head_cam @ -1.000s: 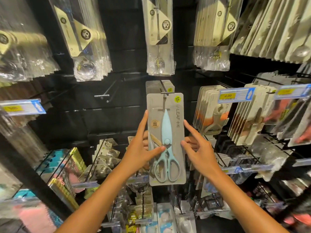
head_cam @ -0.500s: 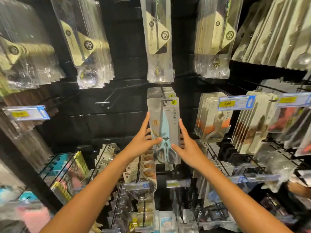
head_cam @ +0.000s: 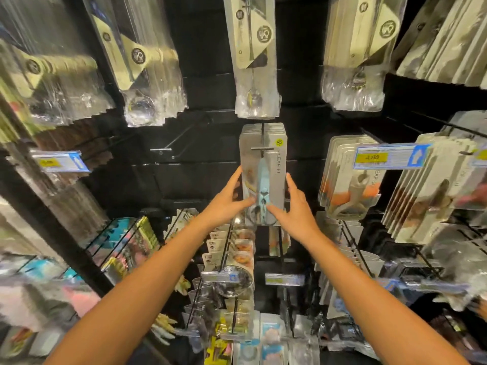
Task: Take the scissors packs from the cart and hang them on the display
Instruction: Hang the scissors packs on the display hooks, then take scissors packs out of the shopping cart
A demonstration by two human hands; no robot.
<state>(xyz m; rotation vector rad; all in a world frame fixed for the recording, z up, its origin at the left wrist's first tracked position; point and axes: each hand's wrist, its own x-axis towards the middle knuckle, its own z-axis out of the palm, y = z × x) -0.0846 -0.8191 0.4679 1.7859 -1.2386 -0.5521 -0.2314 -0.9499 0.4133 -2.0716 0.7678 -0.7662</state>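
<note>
Flat grey card-backed blister pack of pale blue scissors [head_cam: 263,180], hung upright on the black wire display hook [head_cam: 262,147], at the front of a row of like packs just behind it. Left hand [head_cam: 226,204] on the pack's left edge, thumb across the lower front near the scissor pivot; right hand [head_cam: 295,209] mirrored on the right edge, thumb meeting the front from the other side. Each grip pressed onto the pack, pinching it between thumb and fingers; fingers behind the card hidden. Likely light and stiff enough to hold its shape, yet bendable at the card; glossy plastic front probably slippery, so best held by the two long edges, low down, away from the hang hole at the top. Hook's crossbar right at the top of the pack, a snag point when sliding the card back. Just above the pack, clear plastic sleeves of cutlery [head_cam: 257,59] hanging down close, so little headroom. Right of the pack, a near row of grey carded utensil packs [head_cam: 347,177] under a blue and yellow price tag [head_cam: 390,156]. Left of the pack, an empty hook [head_cam: 168,149] and open dark panel, the freest side. Below the pack, more hooks and packets crowding close.
</note>
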